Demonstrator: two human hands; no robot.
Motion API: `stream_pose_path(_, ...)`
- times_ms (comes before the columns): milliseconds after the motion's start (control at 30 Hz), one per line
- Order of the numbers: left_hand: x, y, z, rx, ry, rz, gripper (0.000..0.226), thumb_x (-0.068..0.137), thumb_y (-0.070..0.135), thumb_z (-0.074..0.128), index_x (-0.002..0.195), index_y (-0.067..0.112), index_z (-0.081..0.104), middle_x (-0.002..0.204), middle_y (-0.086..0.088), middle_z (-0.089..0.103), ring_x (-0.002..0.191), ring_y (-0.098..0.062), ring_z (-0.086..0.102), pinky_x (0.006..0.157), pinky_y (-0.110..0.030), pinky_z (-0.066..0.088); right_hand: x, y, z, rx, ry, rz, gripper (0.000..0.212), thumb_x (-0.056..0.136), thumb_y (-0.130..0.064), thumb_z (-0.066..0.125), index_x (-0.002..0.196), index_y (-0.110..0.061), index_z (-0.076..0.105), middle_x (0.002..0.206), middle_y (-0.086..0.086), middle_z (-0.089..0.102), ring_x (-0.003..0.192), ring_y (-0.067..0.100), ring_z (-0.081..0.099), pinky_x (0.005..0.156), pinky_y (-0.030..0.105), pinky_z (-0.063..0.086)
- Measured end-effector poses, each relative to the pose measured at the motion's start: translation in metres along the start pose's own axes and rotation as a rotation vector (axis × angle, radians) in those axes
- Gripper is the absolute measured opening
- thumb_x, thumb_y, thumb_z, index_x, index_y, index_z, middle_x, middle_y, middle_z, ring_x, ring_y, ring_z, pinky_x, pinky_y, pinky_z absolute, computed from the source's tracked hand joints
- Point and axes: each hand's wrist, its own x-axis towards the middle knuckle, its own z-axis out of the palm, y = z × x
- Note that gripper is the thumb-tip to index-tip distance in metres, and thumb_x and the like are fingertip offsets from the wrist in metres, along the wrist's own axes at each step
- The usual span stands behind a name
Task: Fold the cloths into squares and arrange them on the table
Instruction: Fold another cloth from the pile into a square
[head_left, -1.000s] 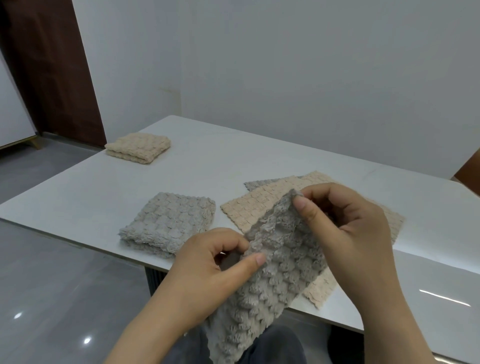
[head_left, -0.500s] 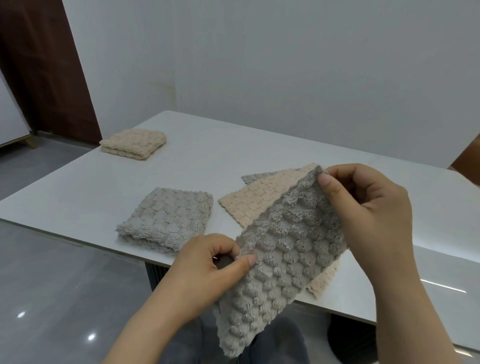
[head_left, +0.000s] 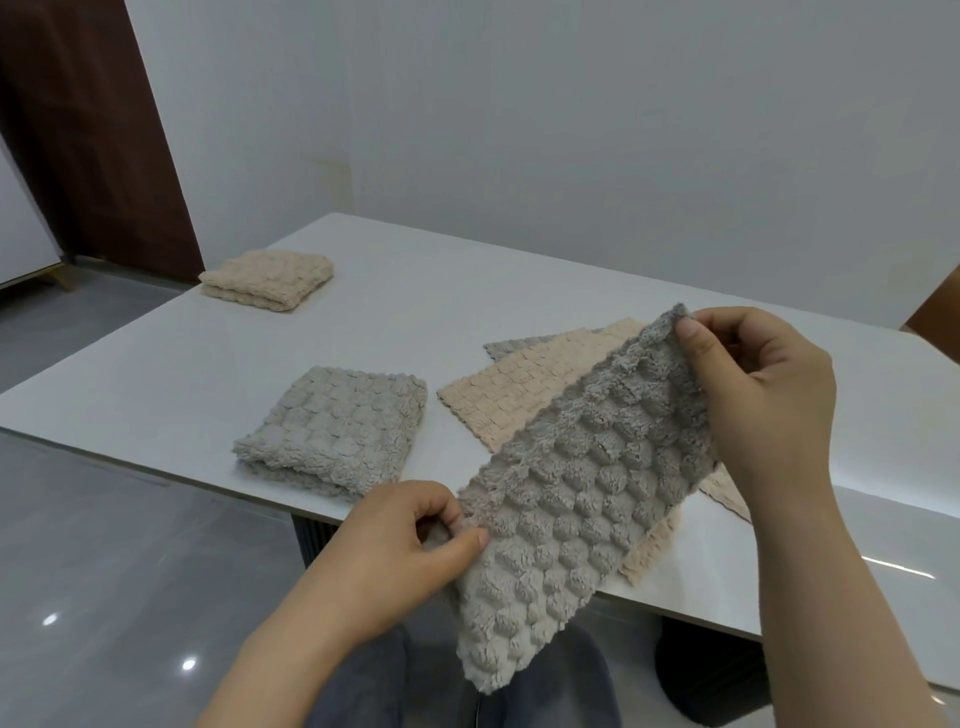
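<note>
Grey fluffy cloth with a raised bubble texture (head_left: 566, 499) is held in the air above the near edge of the table, stretched at a slant between two bare hands. Left hand (head_left: 395, 551) pinches its lower left edge between thumb and forefinger, the other fingers curled in. Right hand (head_left: 763, 395) pinches the upper corner between thumb and bent fingers, lifted higher and farther out. Between the two grips the cloth runs as a long band, and its free lower end hangs down past the table edge over the person's lap, which is clad in dark grey fabric (head_left: 545, 691).

Five cloths can be counted. Besides the held one, a folded grey bubble-textured square (head_left: 337, 431) lies on the white glossy table (head_left: 208, 374), near the front edge and to the left of the hands. A folded beige square of the same fluffy weave (head_left: 270, 278) rests at the far left corner, well apart from the rest. Behind the held cloth, a flat beige cloth with a small checked weave (head_left: 509, 395) lies spread open, partly hidden, and a grey cloth corner (head_left: 511, 345) peeks out from under its far side.
</note>
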Motion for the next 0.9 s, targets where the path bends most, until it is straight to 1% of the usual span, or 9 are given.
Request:
stream_pose_path(100,0.0,-0.001,-0.002,0.029,0.003,0.005,0.024,0.076,0.034,0.073,0.061,0.02,0.061,0.049,0.013,0.055,0.046,-0.003,0.046,0.052,-0.022,0.04,0.003,0.008,-0.001,-0.011,0.016,0.019,0.011,0.087,-0.019,0.068,0.077,-0.023,0.066,0.069,-0.01,0.061,0.06,-0.004,0.051,0.06,0.007,0.041)
stream_pose_path(200,0.0,-0.003,-0.001,0.029,0.007,0.045,0.034,0.08,0.037,0.069,0.057,0.016,0.056,0.046,0.007,0.049,0.045,-0.006,0.046,0.052,-0.026,0.041,0.007,0.014,0.0,-0.008,0.032,0.033,0.011,0.087,-0.019,0.068,0.077,-0.023,0.066,0.069,-0.01,0.06,0.059,-0.004,0.05,0.06,0.007,0.041)
stream_pose_path(300,0.0,-0.006,0.003,0.058,0.031,0.11,0.047,0.077,0.051,0.058,0.052,0.014,0.043,0.044,0.006,0.037,0.045,-0.007,0.036,0.047,-0.019,0.027,0.009,0.019,0.001,-0.003,0.043,0.043,0.009,0.087,-0.02,0.068,0.079,-0.02,0.066,0.068,-0.01,0.058,0.059,-0.003,0.048,0.059,0.007,0.04)
stream_pose_path(400,0.001,-0.011,0.005,0.081,0.063,0.159,0.055,0.073,0.061,0.052,0.054,0.011,0.043,0.045,0.003,0.037,0.045,-0.007,0.036,0.047,-0.02,0.026,0.011,0.022,0.001,-0.008,0.05,0.052,0.007,0.087,-0.019,0.067,0.081,-0.018,0.067,0.068,-0.01,0.059,0.059,-0.002,0.048,0.058,0.007,0.04)
stream_pose_path(467,0.001,-0.013,0.005,0.087,0.059,0.169,0.051,0.072,0.059,0.06,0.055,0.012,0.051,0.049,0.003,0.046,0.047,-0.006,0.042,0.047,-0.017,0.029,0.013,0.024,0.0,-0.01,0.058,0.059,0.007,0.088,-0.02,0.067,0.082,-0.017,0.068,0.069,-0.01,0.06,0.059,-0.002,0.049,0.059,0.007,0.041)
stream_pose_path(567,0.0,-0.015,0.007,0.066,0.001,0.175,0.029,0.063,0.045,0.078,0.061,0.022,0.061,0.061,0.014,0.058,0.054,-0.002,0.047,0.05,-0.011,0.032,0.015,0.028,-0.001,-0.019,0.07,0.066,0.007,0.088,-0.02,0.066,0.082,-0.017,0.067,0.069,-0.011,0.059,0.057,-0.003,0.048,0.057,0.007,0.04)
stream_pose_path(700,0.0,-0.02,0.009,0.076,-0.035,0.206,0.024,0.063,0.042,0.067,0.055,0.022,0.055,0.058,0.015,0.055,0.053,-0.001,0.047,0.05,-0.008,0.03,0.017,0.032,-0.001,-0.027,0.073,0.069,0.007,0.088,-0.02,0.066,0.082,-0.017,0.067,0.07,-0.011,0.059,0.057,-0.004,0.047,0.058,0.006,0.039)
stream_pose_path(833,0.0,-0.022,0.01,0.083,-0.018,0.264,0.038,0.073,0.038,0.053,0.049,0.016,0.034,0.049,0.005,0.037,0.048,-0.005,0.036,0.049,-0.019,0.027,0.018,0.036,0.0,-0.027,0.08,0.084,0.007,0.088,-0.021,0.066,0.081,-0.018,0.067,0.069,-0.011,0.059,0.056,-0.004,0.047,0.057,0.005,0.039)
stream_pose_path(900,0.0,-0.024,0.01,0.086,-0.009,0.271,0.042,0.076,0.039,0.052,0.051,0.011,0.034,0.05,-0.001,0.036,0.047,-0.005,0.035,0.049,-0.023,0.028,0.018,0.038,0.0,-0.026,0.081,0.088,0.007,0.088,-0.021,0.066,0.081,-0.018,0.067,0.069,-0.011,0.059,0.056,-0.005,0.049,0.057,0.005,0.039)
